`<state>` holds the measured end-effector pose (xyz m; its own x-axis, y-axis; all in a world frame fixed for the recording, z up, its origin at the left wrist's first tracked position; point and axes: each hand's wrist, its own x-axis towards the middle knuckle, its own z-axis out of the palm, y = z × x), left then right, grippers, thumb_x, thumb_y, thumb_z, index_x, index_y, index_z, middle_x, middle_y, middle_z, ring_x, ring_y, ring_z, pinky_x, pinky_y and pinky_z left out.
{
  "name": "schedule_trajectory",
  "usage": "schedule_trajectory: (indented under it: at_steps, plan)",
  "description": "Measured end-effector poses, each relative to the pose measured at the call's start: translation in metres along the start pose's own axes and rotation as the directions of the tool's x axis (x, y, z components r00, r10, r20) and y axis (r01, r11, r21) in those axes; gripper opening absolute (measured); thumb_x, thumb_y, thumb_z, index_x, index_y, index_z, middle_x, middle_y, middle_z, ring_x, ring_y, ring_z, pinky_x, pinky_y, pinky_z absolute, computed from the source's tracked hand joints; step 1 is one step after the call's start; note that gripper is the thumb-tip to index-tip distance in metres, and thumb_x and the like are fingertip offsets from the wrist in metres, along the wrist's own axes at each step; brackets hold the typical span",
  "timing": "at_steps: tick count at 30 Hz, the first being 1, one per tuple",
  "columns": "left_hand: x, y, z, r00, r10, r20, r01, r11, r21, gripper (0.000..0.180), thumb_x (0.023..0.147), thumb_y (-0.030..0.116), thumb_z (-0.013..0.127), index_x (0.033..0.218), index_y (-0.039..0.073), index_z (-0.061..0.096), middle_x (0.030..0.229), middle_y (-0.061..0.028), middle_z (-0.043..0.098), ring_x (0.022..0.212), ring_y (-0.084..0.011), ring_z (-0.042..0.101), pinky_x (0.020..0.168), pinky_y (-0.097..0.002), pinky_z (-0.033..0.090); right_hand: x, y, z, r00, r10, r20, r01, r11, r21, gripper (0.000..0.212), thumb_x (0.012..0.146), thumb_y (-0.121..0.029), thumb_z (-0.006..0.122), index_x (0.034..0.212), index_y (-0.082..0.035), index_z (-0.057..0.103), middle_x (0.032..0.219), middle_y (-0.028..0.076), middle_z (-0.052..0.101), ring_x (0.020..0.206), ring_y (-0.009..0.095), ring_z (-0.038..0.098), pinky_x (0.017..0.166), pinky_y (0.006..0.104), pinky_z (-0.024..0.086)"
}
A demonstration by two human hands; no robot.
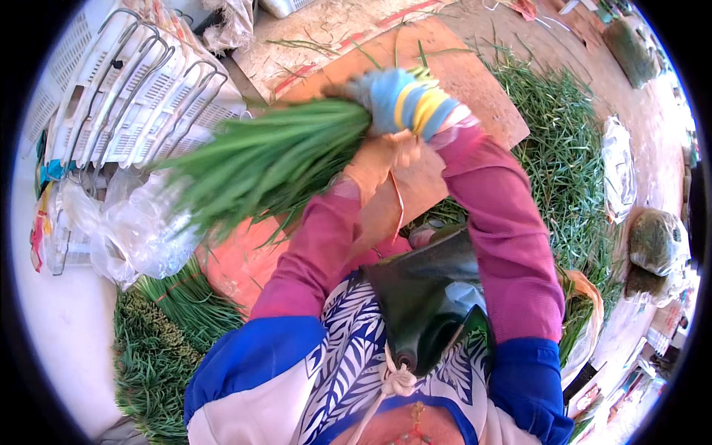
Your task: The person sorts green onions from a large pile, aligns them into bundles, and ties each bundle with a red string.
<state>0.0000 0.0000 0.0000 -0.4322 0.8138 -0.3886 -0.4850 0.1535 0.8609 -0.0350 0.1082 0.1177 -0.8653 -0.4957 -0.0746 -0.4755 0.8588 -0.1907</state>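
Note:
A thick bunch of long green chives [274, 152] fans out to the left, its leaf ends smeared by motion. My right hand [400, 100], in a blue and yellow striped glove, is closed around the bunch's gathered end. Just below, my left hand [382, 157] is closed with its fingers pressed together under the bunch. From those fingers a thin reddish strand [398, 196] hangs down. Beneath both hands lies a tan board [475, 96] with stray leaves on it.
Loose chives [556, 148] are heaped at right. Tied bundles [182, 297] are stacked at lower left. White plastic crates [148, 96] with metal handles and a clear plastic bag [130, 222] stand left. Bagged greens [656, 241] line the far right. A dark green apron [426, 297] covers my lap.

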Motion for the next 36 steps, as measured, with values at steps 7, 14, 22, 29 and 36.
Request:
schedule_trajectory:
  at_steps: [7, 14, 22, 29, 36]
  plan:
    - [-0.049, 0.046, 0.004, 0.891, 0.431, -0.141, -0.398, 0.892, 0.213, 0.059, 0.071, 0.01, 0.071, 0.121, 0.0, 0.042, 0.102, -0.0103, 0.059, 0.092, -0.0167, 0.057, 0.078, -0.0288, 0.046, -0.011, 0.026, 0.108, 0.994, -0.028, -0.102, 0.009, 0.984, -0.179, 0.055, 0.074, -0.033, 0.055, 0.127, -0.025, 0.039, 0.124, 0.005, 0.045, 0.115, 0.027, 0.042, 0.094, 0.0579, 0.025]
    - [-0.016, 0.048, -0.051, 0.85, 0.513, -0.12, 0.036, 0.171, 0.985, 0.133, 0.04, 0.035, 0.084, 0.137, 0.008, -0.002, 0.131, -0.0169, 0.034, 0.121, -0.0308, 0.034, 0.097, -0.0491, 0.027, -0.007, -0.001, 0.088, 0.995, 0.084, -0.051, -0.094, 0.962, -0.256, 0.058, 0.068, -0.031, 0.063, 0.122, -0.017, 0.045, 0.13, 0.01, 0.037, 0.124, 0.029, 0.03, 0.092, 0.0672, 0.019]
    - [0.019, 0.034, -0.071, 0.969, 0.245, 0.02, -0.137, 0.474, 0.87, 0.107, 0.05, 0.013, 0.082, 0.134, 0.001, 0.016, 0.136, -0.0112, 0.029, 0.123, -0.0215, 0.031, 0.102, -0.0338, 0.027, -0.029, -0.003, 0.149, 0.729, 0.286, -0.622, -0.388, 0.921, -0.031, 0.038, 0.067, -0.02, 0.058, 0.104, -0.012, 0.058, 0.118, 0.011, 0.049, 0.116, 0.03, 0.04, 0.093, 0.0424, 0.035]
    - [0.02, 0.033, -0.102, 0.94, 0.329, 0.092, -0.25, 0.479, 0.842, 0.102, 0.052, 0.009, 0.082, 0.133, 0.0, 0.021, 0.13, -0.0134, 0.036, 0.114, -0.0222, 0.041, 0.095, -0.0313, 0.033, -0.077, -0.012, 0.095, 0.642, 0.345, -0.685, -0.476, 0.879, -0.004, 0.034, 0.069, -0.03, 0.054, 0.101, -0.02, 0.056, 0.106, 0.005, 0.052, 0.105, 0.026, 0.046, 0.082, 0.0547, 0.035]
    - [0.031, 0.051, -0.089, 0.969, 0.226, 0.097, -0.197, 0.478, 0.856, 0.111, 0.052, 0.011, 0.083, 0.137, 0.003, 0.012, 0.133, -0.0135, 0.031, 0.117, -0.0232, 0.035, 0.099, -0.0313, 0.029, -0.315, -0.062, 0.069, 0.254, 0.846, -0.469, -0.796, 0.458, 0.395, 0.062, 0.059, -0.021, 0.069, 0.116, -0.012, 0.047, 0.11, 0.012, 0.052, 0.102, 0.03, 0.051, 0.084, 0.0419, 0.041]
